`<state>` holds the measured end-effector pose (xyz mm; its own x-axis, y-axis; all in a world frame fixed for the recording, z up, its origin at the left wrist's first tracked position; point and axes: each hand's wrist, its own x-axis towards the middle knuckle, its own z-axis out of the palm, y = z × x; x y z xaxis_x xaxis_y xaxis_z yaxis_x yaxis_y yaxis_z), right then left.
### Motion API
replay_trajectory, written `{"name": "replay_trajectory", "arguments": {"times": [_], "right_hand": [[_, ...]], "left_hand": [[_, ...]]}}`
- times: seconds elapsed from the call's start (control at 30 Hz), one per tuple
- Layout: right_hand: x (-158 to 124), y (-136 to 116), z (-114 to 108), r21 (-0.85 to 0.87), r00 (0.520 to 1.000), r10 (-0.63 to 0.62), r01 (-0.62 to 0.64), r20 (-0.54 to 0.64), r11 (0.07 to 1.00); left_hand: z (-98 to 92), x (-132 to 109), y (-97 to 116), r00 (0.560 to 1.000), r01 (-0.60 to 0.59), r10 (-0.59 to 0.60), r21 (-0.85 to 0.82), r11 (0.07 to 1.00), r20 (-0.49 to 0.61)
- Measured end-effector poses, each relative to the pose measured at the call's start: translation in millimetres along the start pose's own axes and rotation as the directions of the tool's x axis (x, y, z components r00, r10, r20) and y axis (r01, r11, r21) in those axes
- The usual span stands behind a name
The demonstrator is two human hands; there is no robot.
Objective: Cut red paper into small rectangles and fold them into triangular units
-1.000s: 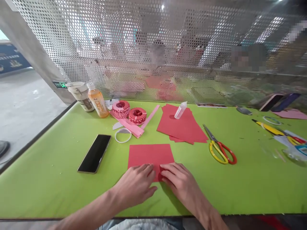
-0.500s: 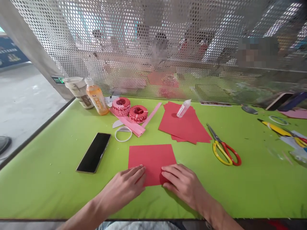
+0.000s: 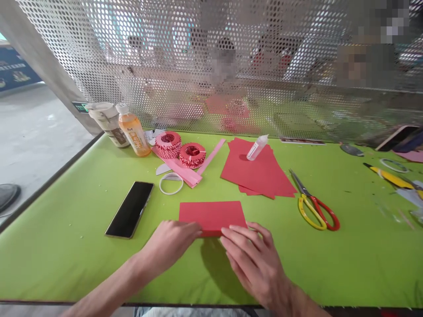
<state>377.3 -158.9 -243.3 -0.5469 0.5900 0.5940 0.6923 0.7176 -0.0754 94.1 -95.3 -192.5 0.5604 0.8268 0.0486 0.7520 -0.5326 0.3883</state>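
A sheet of red paper (image 3: 212, 213) lies in front of me, its near edge lifted and bent over away from me. My left hand (image 3: 176, 237) grips that edge at the left, its fingers closed on the paper and the thumb hidden. At the right end, my right hand (image 3: 253, 251) holds the same edge, fingertips on top of the bend and thumb out of sight below. Beyond, a stack of red paper (image 3: 254, 176) bears a small clear glue bottle (image 3: 257, 148). Scissors (image 3: 317, 207) with one yellow and one red handle rest to the right.
A phone (image 3: 130, 210) and a white ring (image 3: 171, 183) lie at left, near pink paper strips (image 3: 185, 171) and two red pleated paper rings (image 3: 192, 156). A drink bottle (image 3: 134, 132) and a cup (image 3: 109, 125) stand by the perforated metal screen (image 3: 185, 79). A yellow cutter (image 3: 385, 174) lies far right.
The red sheet lay flat under both hands; now its near edge is raised and brought away from me, so the sheet looks shorter. My hands have closed on that edge.
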Motion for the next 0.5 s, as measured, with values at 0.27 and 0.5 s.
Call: {"name": "replay_trajectory", "arguments": {"times": [0.27,0.5], "right_hand": [[-2.2,-14.6,36.2,-0.076,0.969,0.106,-0.091,0.225,0.993],[-5.4,-8.4,48.5,-0.031,0.942,0.108,-0.104,0.317,0.994]], "left_hand": [[2.7,27.0,-4.3,0.986,0.168,-0.168,0.057,0.984,-0.012],[41.4,-11.8,25.1,0.968,-0.143,0.193,0.284,0.948,-0.157]]}}
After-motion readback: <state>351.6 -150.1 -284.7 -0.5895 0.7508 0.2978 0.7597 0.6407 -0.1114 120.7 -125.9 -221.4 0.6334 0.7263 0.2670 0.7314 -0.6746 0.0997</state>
